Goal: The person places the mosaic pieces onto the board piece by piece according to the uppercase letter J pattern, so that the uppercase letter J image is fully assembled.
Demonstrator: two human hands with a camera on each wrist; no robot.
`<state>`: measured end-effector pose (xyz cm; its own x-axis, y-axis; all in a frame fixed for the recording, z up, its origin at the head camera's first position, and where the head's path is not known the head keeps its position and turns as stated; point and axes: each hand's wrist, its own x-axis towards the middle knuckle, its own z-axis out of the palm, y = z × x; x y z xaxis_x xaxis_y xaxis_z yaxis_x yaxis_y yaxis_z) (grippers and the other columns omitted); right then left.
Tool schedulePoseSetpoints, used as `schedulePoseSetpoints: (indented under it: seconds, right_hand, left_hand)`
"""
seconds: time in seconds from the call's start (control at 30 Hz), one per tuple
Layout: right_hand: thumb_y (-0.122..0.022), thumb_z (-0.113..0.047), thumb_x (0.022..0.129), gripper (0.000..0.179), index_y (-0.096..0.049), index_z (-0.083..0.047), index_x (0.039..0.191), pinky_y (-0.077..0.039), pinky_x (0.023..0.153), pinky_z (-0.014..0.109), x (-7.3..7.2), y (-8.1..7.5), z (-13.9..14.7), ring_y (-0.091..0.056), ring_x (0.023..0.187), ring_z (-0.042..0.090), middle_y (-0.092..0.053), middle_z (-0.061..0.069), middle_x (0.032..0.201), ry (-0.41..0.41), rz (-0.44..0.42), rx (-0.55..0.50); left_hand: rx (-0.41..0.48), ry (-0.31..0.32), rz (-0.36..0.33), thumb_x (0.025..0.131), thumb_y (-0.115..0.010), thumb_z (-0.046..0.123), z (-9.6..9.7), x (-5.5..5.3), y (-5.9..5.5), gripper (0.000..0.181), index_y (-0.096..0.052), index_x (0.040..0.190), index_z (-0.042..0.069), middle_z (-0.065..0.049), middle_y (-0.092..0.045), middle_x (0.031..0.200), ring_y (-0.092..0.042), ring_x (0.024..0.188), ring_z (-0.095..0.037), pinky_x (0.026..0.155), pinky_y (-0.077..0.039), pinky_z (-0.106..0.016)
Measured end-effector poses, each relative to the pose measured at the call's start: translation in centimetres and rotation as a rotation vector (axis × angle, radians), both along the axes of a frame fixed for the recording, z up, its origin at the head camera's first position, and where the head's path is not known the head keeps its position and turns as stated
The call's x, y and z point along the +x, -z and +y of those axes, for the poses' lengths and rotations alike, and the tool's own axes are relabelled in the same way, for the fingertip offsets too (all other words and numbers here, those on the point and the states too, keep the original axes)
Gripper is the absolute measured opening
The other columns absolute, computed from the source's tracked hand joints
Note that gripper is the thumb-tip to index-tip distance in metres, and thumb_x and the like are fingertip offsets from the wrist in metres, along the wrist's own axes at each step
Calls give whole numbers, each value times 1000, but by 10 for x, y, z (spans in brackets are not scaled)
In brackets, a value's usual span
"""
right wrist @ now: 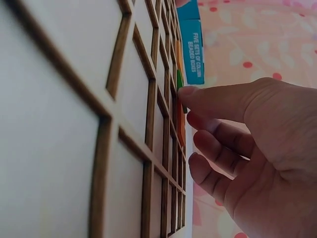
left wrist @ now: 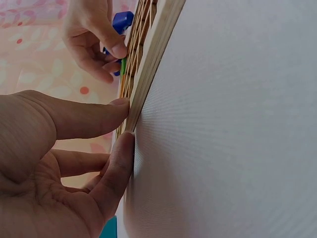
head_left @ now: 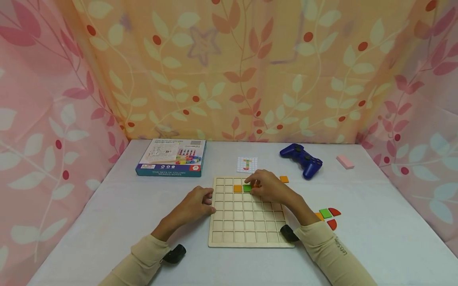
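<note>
A wooden grid board (head_left: 229, 226) lies flat on the table. My left hand (head_left: 193, 204) is at its left side, thumb and a finger touching the board's edge (left wrist: 153, 64) without curling round it. Over the upper part of the board, my right hand (head_left: 270, 186) pinches a green square tile (head_left: 247, 188), the thumb on it in the right wrist view. An orange square tile (head_left: 237, 188) lies in a cell to its left. Another orange piece (right wrist: 181, 126) sits beside the green one, partly hidden by the fingers in the head view.
A patterned card (head_left: 247, 164) lies beyond the board. Right of it are a blue game controller (head_left: 302, 159), a pink block (head_left: 345, 162) and an orange tile (head_left: 284, 179). Loose pieces, including a green tile (head_left: 325, 213) and red quarter-rounds, lie at right. A box (head_left: 169, 159) stands back left.
</note>
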<state>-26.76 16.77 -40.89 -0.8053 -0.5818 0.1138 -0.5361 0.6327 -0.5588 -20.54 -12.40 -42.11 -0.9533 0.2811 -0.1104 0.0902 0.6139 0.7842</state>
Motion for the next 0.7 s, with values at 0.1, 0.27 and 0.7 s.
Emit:
schedulePoseSetpoints:
  seconds: [0.1, 0.27, 0.7]
  right_hand:
    - [-81, -5, 90, 31, -77, -2, 121, -53, 80, 32, 0, 0, 0, -60, 85, 14, -71, 4, 95, -1, -2, 7]
    - [-80, -5, 91, 30, -77, -5, 120, -53, 79, 31, 1, 0, -1, -59, 83, 12, -70, 0, 92, 2, -35, 0]
    - [-81, -7, 91, 32, -76, -4, 122, -53, 79, 30, 0, -2, 7, -64, 86, 11, -74, -1, 95, 36, -72, -42]
  left_hand:
    - [3, -1, -1, 87, -83, 3, 0, 0, 0, 66, -56, 146, -9, -10, -58, 113, -58, 102, -21, 93, -56, -38]
    - [5, 4, 3, 87, -83, 3, 0, 0, 1, 66, -56, 147, -9, -10, -59, 113, -59, 102, -21, 93, -57, -38]
    - [3, 3, 11, 87, -83, 3, 0, 0, 1, 66, -55, 146, -10, -10, -58, 112, -58, 102, -21, 92, -57, -37]
